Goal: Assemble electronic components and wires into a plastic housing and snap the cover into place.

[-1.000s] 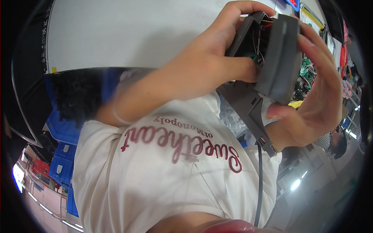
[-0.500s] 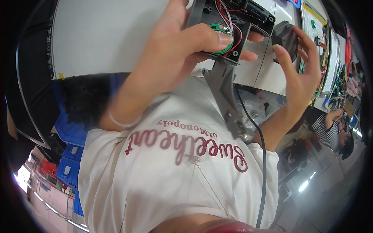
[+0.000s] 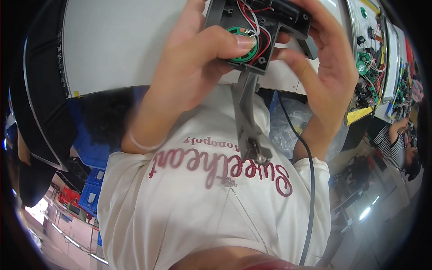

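Observation:
My left hand (image 3: 193, 54) grips a dark grey plastic housing (image 3: 220, 15), its thumb pressing on a round speaker (image 3: 243, 49) with a green rim. Red and white wires (image 3: 255, 22) run from the speaker up through the housing. A long grey arm-like part (image 3: 246, 103) hangs from the housing's lower edge, with a metal piece (image 3: 261, 155) at its end. My right hand (image 3: 335, 67) curls around the housing's right end. Between its fingers shows the edge of a separate grey plastic piece (image 3: 308, 47), mostly hidden behind the housing and fingers.
A white worktop (image 3: 108, 49) lies beyond the hands. At right, a tray (image 3: 371, 58) holds several green speakers and wires. A black cable (image 3: 310, 180) hangs in front of me, near a clear plastic bag (image 3: 288, 121). Blue bins (image 3: 92, 184) stand at left; another person (image 3: 396, 144) sits far right.
My right hand has moved left with the grey plastic piece and come up to the housing. The housing has shifted slightly left, and the hanging part has swung left.

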### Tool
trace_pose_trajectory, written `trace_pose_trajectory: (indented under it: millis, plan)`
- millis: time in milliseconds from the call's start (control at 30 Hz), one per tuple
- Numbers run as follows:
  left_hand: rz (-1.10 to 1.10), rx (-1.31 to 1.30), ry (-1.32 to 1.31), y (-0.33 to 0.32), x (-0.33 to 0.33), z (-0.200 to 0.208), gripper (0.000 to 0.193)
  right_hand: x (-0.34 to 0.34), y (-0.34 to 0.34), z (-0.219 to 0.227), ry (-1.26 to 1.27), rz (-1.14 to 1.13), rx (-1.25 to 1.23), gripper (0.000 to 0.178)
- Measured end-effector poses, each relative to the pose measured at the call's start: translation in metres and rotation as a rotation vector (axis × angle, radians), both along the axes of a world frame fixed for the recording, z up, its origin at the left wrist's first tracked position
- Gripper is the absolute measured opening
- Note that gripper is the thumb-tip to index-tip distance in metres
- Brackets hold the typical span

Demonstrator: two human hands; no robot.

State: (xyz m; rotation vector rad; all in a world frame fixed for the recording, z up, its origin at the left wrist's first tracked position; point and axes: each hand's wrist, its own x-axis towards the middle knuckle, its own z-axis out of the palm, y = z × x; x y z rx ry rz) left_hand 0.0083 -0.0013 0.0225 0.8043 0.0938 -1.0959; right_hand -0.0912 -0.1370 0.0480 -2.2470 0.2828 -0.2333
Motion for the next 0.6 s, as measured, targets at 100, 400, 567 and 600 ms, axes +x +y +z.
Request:
trace_pose_trajectory:
  millis: [100,400,567,600]
  plan:
    - [-0.134,0.029,-0.1,0.018,0.003,-0.014,0.087,-0.006,-0.003,-0.029,-0.056,-0.103,0.169,0.058]
    - [-0.058,0.316,-1.138,0.044,-0.02,-0.044,0.063,-0.016,0.0,-0.063,-0.232,0.053,0.054,0.046]
    - [-0.036,0.552,-1.912,0.059,-0.018,-0.048,0.035,-0.014,-0.003,-0.073,-0.26,0.057,-0.166,0.043]
    - [0.069,0.538,-1.962,0.058,-0.022,-0.054,0.017,-0.015,-0.002,-0.073,-0.258,0.055,-0.166,0.043]
